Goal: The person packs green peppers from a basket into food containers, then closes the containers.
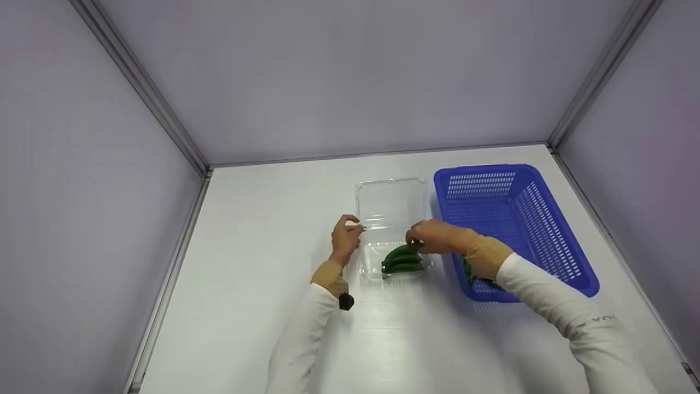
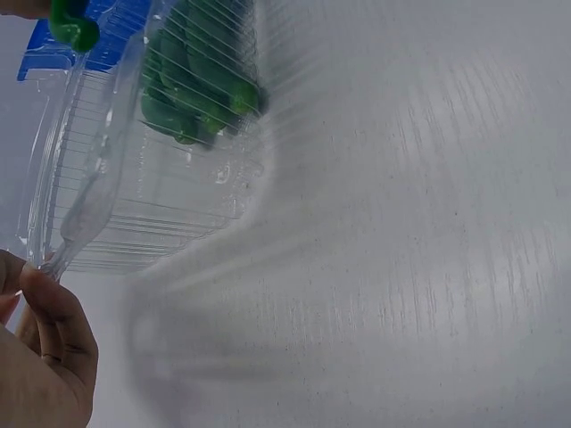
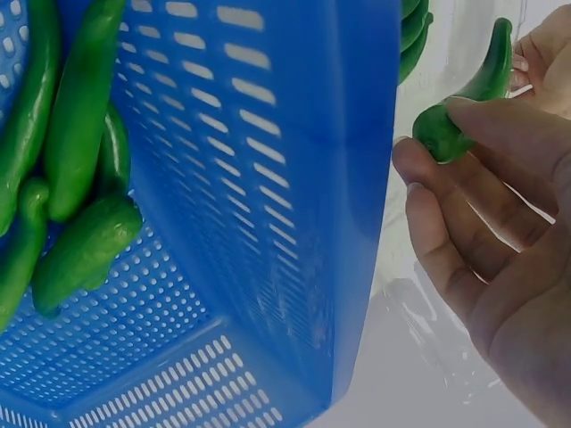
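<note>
A clear plastic clamshell box (image 1: 391, 200) lies opened out on the table, its lid folded back away from the person. My left hand (image 1: 345, 241) pinches the box's left edge near the hinge, as the left wrist view also shows. Several green peppers (image 1: 402, 262) lie side by side in the near half of the box. Over that half's right side, my right hand (image 1: 437, 236) holds another green pepper (image 3: 489, 71) by its thick end, between thumb and fingers. In the left wrist view, that pepper's tip hangs above the box's edge.
A blue perforated basket (image 1: 547, 219) stands right of the box, beneath my right forearm. Several more green peppers (image 3: 85, 116) lie inside it. The white table (image 1: 262, 246) is bounded by grey walls (image 1: 350, 82) at the back and sides.
</note>
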Tool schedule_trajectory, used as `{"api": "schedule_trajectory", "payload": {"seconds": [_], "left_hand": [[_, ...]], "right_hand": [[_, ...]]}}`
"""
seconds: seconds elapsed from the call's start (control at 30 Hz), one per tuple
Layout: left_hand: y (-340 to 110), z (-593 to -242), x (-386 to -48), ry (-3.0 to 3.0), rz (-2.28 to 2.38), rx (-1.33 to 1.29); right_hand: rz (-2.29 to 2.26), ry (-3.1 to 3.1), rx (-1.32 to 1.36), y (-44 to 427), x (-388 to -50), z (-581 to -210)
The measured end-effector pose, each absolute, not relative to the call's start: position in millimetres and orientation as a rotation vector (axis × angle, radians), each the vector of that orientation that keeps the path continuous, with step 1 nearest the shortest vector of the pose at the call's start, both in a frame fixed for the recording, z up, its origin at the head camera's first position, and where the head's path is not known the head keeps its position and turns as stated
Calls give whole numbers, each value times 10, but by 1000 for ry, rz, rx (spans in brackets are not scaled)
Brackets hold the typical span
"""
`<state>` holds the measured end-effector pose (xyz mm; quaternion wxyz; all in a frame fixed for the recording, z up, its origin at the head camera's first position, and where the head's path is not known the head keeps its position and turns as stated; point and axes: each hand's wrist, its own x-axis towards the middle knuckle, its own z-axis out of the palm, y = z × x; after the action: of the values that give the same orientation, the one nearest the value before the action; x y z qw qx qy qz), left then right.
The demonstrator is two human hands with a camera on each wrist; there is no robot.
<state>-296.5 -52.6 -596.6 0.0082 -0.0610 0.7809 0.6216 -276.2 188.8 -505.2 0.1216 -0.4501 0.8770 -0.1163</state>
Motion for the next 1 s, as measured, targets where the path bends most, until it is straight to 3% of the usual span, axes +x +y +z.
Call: {"api": "schedule_trajectory", "payload": {"seconds": [1.0], "left_hand": [[-517,-5977,-2968,2400,1977,-200]], "right_hand": [[-301,2548,-1263,1808,-2848,-5236]]}}
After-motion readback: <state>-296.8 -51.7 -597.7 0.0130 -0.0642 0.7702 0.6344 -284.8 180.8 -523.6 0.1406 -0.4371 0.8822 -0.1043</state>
